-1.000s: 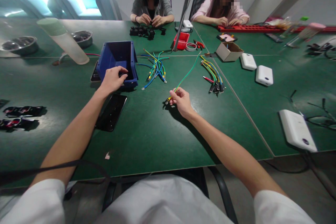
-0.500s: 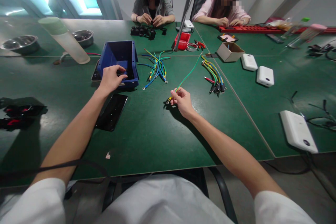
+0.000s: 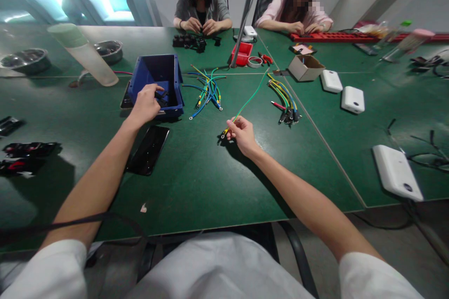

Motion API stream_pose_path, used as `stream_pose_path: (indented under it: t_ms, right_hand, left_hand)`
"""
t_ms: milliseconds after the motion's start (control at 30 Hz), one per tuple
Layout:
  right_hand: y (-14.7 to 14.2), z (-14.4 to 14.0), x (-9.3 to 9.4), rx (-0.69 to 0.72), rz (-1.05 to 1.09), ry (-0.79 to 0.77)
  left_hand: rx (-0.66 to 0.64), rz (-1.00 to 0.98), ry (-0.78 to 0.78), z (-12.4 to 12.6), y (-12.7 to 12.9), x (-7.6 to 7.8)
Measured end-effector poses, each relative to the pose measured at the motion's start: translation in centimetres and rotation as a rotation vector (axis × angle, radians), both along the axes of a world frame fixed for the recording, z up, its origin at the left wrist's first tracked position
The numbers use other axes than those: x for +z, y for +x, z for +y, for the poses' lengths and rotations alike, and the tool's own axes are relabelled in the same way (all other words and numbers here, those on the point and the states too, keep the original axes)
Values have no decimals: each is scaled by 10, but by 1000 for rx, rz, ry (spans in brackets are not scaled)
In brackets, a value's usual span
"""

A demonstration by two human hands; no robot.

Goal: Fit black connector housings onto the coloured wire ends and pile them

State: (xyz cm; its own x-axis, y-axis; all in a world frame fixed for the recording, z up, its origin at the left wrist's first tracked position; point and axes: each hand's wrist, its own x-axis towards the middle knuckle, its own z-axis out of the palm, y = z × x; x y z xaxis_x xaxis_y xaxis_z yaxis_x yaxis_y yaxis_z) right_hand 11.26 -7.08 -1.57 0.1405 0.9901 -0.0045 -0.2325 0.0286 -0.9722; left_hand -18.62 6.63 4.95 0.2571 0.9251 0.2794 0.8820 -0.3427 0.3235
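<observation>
My right hand [image 3: 242,134] is closed in a pinch on a thin green wire [image 3: 248,102], close to its near end. That end carries a yellow sleeve and a metal ring terminal [image 3: 222,136]; the rest runs away to the back right. My left hand [image 3: 147,103] reaches over the front wall of a blue bin [image 3: 177,111], its fingers curled beside a small dark piece [image 3: 161,98]. A loose pile of blue, green and yellow wires [image 3: 209,88] lies between the hands and the back. To the right rests a bundle of wires with black ends [image 3: 287,107].
A black phone [image 3: 149,150] lies below the bin. Red tray [image 3: 242,54], tape roll [image 3: 255,61] and cardboard box [image 3: 306,69] stand farther back. White devices [image 3: 397,173] sit at the right, a bottle [image 3: 87,58] at the left. Two people [image 3: 200,14] work across the table.
My left hand has curled its fingers in the bin, and a dark piece now shows beside them. The right hand keeps its hold on the green wire. The view has shifted slightly.
</observation>
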Motion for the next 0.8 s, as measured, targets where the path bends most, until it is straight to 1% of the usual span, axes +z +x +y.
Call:
stream_pose_path:
  t_ms: [267,367,500,567,667,800]
  right_hand:
    - [0,0,-1,-3,13,17]
    - [0,0,-1,-5,17,20]
    - [0,0,-1,1,26,27]
    - [0,0,-1,3,30,24]
    - [0,1,-1,10,42,24]
    - [0,1,-2,6,31,33]
  left_hand:
    - [72,-139,-55,-7,8,2]
    - [86,-116,-57,-9,9,5]
    - [83,-42,-3,-10,10,7]
    - [61,-42,10,-9,9,6]
    - [23,-68,35,-6,9,-1]
    - [-1,-137,148,-7,9,-9]
